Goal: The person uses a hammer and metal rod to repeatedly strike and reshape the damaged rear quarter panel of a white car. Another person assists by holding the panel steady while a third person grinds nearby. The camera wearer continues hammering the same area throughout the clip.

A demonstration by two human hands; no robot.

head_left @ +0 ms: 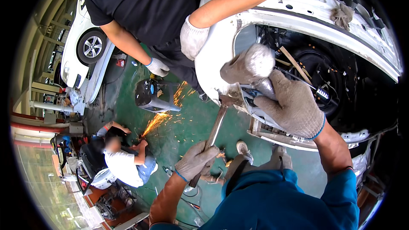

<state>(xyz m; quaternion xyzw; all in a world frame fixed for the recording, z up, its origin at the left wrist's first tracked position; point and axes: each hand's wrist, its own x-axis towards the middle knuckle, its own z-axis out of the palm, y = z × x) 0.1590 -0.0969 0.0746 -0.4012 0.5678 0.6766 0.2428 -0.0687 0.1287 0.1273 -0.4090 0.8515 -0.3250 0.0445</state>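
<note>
My left hand (pixel 197 160), in a grey-brown knit glove, is closed round the wooden handle of a hammer (pixel 217 123). The hammer's rusty head is up at the lower corner of a white car body (pixel 216 74), by the opening's edge; contact is hard to tell. My right hand (pixel 296 104), gloved alike, is at the rim of that opening, its fingers curled against a shiny silver, rounded object (pixel 260 61) whose kind I cannot make out. A grey-brown cloth-like shape (pixel 235 69) adjoins the object.
Across from me stands a person in a black shirt (pixel 145 8), white-gloved, one hand near the car body. At left another person (pixel 125 166) crouches by flying sparks (pixel 155 123) and a dark bin-like container (pixel 149 96). A wooden stick (pixel 295 64) lies inside the opening. Cables (pixel 194 204) trail across the floor.
</note>
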